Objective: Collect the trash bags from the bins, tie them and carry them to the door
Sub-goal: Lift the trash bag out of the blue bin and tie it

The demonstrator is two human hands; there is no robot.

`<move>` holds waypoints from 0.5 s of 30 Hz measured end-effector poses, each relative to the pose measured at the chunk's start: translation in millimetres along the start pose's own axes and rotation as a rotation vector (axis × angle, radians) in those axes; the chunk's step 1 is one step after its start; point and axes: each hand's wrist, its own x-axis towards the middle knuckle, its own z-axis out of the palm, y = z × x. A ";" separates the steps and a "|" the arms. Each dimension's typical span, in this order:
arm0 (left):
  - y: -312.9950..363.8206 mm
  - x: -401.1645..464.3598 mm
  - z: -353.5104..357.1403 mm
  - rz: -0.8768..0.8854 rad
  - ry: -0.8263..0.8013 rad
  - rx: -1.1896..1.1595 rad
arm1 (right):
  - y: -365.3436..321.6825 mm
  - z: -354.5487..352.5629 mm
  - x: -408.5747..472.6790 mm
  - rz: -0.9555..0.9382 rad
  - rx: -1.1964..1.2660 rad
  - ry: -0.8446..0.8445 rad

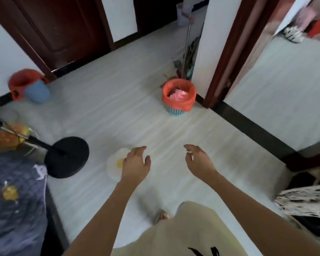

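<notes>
Head view: a person's empty left hand (136,163) and right hand (199,161) reach forward, fingers spread, toward the orange trash bag (178,98) lining a bin at twelve o'clock; lifting it out likely comes next.

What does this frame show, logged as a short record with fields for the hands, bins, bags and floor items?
left hand: open, empty, held out over the floor
right hand: open, empty, held out
near bin: teal mesh plastic bin by the white wall corner, upright
near bag: orange plastic bag lining it, untied, pink scraps inside
far bin: blue plastic bin at left wall, tilted, orange liner around its mouth
floor items: black round stand base; white egg-shaped mat
bags collected: none
</notes>
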 end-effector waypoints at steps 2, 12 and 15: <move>13.0 69.0 -16.9 0.054 -0.005 -0.007 | -17.6 -17.7 56.2 0.022 0.038 0.039; 60.2 384.2 -50.5 0.151 -0.117 0.008 | -42.8 -59.6 345.9 0.230 0.203 0.151; 74.6 460.7 -65.3 0.181 -0.172 0.025 | -50.3 -73.7 408.9 0.319 0.234 0.168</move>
